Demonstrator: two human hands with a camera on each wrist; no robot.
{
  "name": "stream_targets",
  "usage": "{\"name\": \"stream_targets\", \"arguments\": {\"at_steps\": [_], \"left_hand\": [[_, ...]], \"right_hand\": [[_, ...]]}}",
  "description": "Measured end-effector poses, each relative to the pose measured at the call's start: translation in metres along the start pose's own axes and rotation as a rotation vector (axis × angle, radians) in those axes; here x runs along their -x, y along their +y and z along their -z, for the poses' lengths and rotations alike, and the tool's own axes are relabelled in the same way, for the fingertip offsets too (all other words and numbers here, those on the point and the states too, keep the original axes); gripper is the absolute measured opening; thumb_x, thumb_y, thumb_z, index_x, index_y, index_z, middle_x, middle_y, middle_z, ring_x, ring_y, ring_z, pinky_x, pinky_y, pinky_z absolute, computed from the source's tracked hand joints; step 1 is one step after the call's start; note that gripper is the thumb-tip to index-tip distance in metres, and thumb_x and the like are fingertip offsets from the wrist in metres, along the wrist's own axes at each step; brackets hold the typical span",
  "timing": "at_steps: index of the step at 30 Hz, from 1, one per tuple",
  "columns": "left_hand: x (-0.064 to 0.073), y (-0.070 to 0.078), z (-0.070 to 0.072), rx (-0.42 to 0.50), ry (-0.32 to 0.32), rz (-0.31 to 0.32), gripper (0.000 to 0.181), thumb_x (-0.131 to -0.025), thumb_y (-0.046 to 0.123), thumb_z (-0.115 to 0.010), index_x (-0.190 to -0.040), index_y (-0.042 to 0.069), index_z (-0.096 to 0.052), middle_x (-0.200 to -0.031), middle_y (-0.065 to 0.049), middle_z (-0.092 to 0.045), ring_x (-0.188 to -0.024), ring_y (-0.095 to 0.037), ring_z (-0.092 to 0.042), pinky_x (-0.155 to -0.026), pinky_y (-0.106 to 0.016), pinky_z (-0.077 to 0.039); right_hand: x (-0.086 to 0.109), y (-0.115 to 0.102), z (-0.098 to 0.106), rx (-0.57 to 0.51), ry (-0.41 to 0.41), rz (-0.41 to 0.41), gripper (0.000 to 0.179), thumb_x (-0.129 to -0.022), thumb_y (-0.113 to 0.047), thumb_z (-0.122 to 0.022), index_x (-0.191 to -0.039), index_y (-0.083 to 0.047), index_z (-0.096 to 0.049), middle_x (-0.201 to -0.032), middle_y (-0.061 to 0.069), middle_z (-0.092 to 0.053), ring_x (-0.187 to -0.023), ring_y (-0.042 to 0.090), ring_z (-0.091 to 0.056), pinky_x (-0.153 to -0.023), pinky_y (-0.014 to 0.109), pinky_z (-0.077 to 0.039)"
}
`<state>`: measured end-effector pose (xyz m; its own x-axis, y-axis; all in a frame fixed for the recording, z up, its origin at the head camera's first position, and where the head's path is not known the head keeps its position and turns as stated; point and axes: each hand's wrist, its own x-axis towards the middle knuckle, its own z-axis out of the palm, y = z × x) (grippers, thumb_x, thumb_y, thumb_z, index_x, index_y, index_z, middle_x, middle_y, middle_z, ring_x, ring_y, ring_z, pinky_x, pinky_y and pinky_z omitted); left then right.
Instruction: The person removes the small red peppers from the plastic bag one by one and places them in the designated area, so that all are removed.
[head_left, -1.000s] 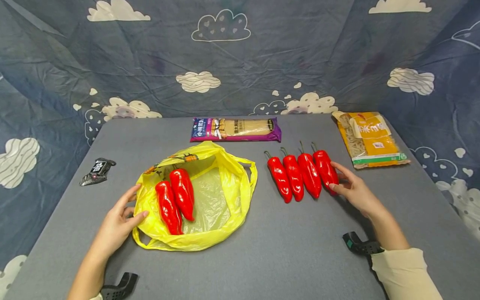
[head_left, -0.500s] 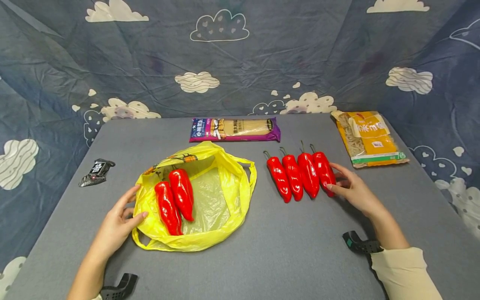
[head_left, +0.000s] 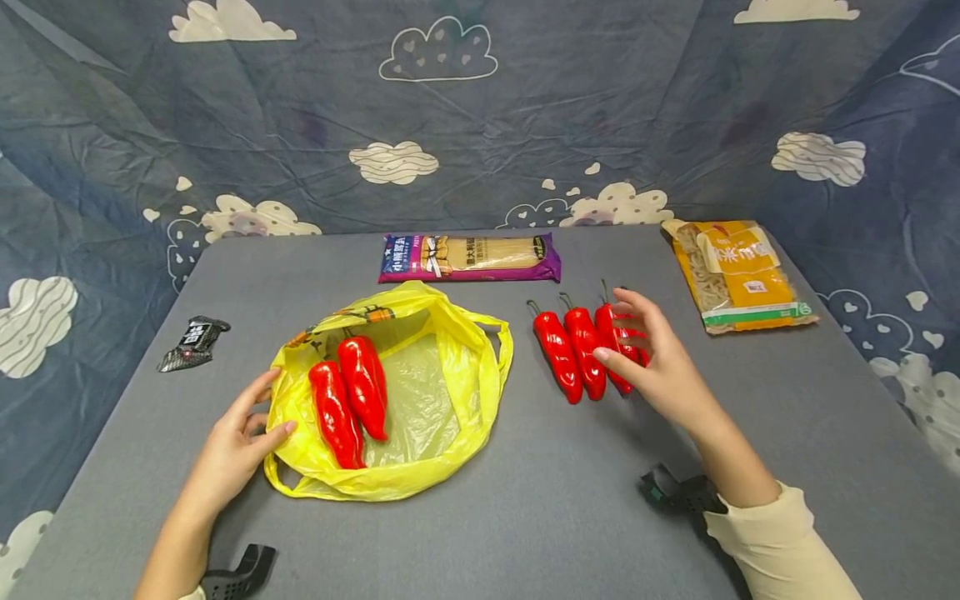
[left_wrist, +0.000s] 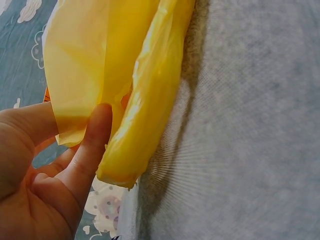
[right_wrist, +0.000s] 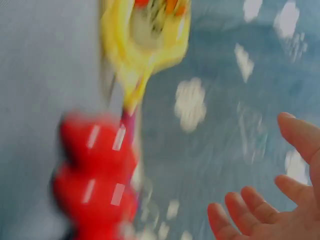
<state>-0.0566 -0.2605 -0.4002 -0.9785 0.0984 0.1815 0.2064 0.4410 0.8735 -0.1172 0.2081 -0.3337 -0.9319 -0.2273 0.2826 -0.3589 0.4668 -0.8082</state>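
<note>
Right hand (head_left: 663,379) hovering over red chili peppers (head_left: 558,358)

Head: the row is lying right of the yellow plastic bag (head_left: 471,375), long axes running stem-far, tip-near; the right hand is nearer, most chilies lying bagward of its palm.
Left wrist: left hand (left_wrist: 55,165) is pinching the bag's edge.
Right wrist: fingers are spreading apart, holding nothing.

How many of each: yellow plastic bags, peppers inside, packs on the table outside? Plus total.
Bag: 1
Peppers inside: 2
Packs outside: 3
Total: 6
</note>
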Motion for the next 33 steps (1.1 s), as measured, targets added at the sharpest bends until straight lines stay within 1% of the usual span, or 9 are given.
{"name": "stream_targets", "arguments": {"at_steps": [3, 5, 8, 12, 19, 22, 26, 30, 33], "left_hand": [[0.0, 0.0, 0.0, -0.003, 0.0, 0.005, 0.069, -0.082, -0.004, -0.062, -0.14, 0.007, -0.028, -0.117, -0.019, -0.038, -0.079, -0.011, -0.06, -0.06, -0.02, -0.052], [0.0, 0.0, 0.0, -0.003, -0.001, 0.01, 0.069, -0.082, -0.003, -0.062, -0.141, 0.007, -0.027, -0.117, -0.019, -0.038, -0.08, -0.011, -0.06, -0.06, -0.021, -0.052], [0.0, 0.0, 0.0, -0.004, 0.0, 0.01, 0.069, -0.082, -0.004, -0.061, -0.141, 0.008, -0.028, -0.117, -0.019, -0.038, -0.079, -0.01, -0.06, -0.06, -0.021, -0.052], [0.0, -0.001, 0.0, 0.002, 0.001, -0.001, 0.069, -0.082, -0.006, -0.061, -0.14, 0.007, -0.028, -0.116, -0.019, -0.039, -0.079, -0.009, -0.06, -0.06, -0.021, -0.052], [0.0, -0.002, 0.0, 0.012, 0.001, -0.011, 0.07, -0.081, -0.009, -0.06, -0.141, 0.007, -0.027, -0.116, -0.017, -0.038, -0.077, -0.005, -0.059, -0.059, -0.021, -0.052], [0.0, -0.003, 0.0, 0.021, -0.002, -0.006, 0.07, -0.081, -0.009, -0.059, -0.141, 0.007, -0.027, -0.116, -0.016, -0.038, -0.077, -0.005, -0.059, -0.059, -0.021, -0.052], [0.0, -0.002, 0.0, 0.023, -0.005, 0.002, 0.069, -0.082, -0.008, -0.059, -0.141, 0.007, -0.027, -0.116, -0.017, -0.038, -0.078, -0.006, -0.06, -0.059, -0.021, -0.052], [0.0, -0.001, -0.001, 0.015, -0.007, 0.01, 0.069, -0.082, -0.007, -0.06, -0.141, 0.008, -0.027, -0.116, -0.018, -0.038, -0.079, -0.008, -0.06, -0.06, -0.022, -0.052], [0.0, -0.001, -0.001, 0.011, -0.008, 0.012, 0.069, -0.082, -0.006, -0.06, -0.141, 0.008, -0.027, -0.116, -0.019, -0.038, -0.079, -0.01, -0.06, -0.06, -0.022, -0.052]], "right_hand": [[-0.006, -0.034, -0.021, -0.066, -0.034, 0.074, 0.07, -0.077, 0.006, -0.066, -0.135, 0.001, -0.027, -0.123, 0.018, -0.04, -0.112, 0.032, -0.04, -0.089, 0.044, -0.039], [-0.01, -0.051, -0.036, -0.109, -0.077, 0.109, 0.07, -0.076, 0.007, -0.066, -0.134, 0.003, -0.027, -0.124, 0.019, -0.04, -0.113, 0.033, -0.039, -0.09, 0.049, -0.038], [-0.019, -0.052, -0.063, -0.17, -0.16, 0.157, 0.073, -0.076, 0.001, -0.068, -0.136, -0.004, -0.027, -0.125, 0.014, -0.041, -0.112, 0.031, -0.041, -0.091, 0.045, -0.039], [-0.03, -0.041, -0.102, -0.209, -0.27, 0.191, 0.074, -0.077, -0.011, -0.071, -0.138, -0.013, -0.029, -0.124, 0.01, -0.042, -0.107, 0.027, -0.046, -0.089, 0.038, -0.042], [-0.036, -0.039, -0.16, -0.237, -0.426, 0.182, 0.075, -0.077, -0.02, -0.073, -0.138, -0.013, -0.029, -0.121, 0.014, -0.043, -0.103, 0.03, -0.049, -0.083, 0.04, -0.046], [-0.036, -0.041, -0.176, -0.216, -0.486, 0.165, 0.076, -0.077, -0.023, -0.072, -0.139, -0.016, -0.027, -0.121, 0.015, -0.043, -0.101, 0.028, -0.05, -0.081, 0.036, -0.048], [-0.039, -0.044, -0.192, -0.185, -0.535, 0.147, 0.077, -0.078, -0.028, -0.071, -0.139, -0.018, -0.027, -0.122, 0.012, -0.042, -0.098, 0.022, -0.052, -0.077, 0.028, -0.048], [-0.043, -0.045, -0.203, -0.165, -0.544, 0.131, 0.076, -0.077, -0.032, -0.071, -0.139, -0.022, -0.027, -0.124, 0.007, -0.041, -0.095, 0.018, -0.053, -0.074, 0.023, -0.048], [-0.045, -0.047, -0.21, -0.169, -0.532, 0.122, 0.075, -0.077, -0.031, -0.071, -0.138, -0.024, -0.028, -0.123, 0.006, -0.04, -0.09, 0.016, -0.054, -0.07, 0.021, -0.049]]}}
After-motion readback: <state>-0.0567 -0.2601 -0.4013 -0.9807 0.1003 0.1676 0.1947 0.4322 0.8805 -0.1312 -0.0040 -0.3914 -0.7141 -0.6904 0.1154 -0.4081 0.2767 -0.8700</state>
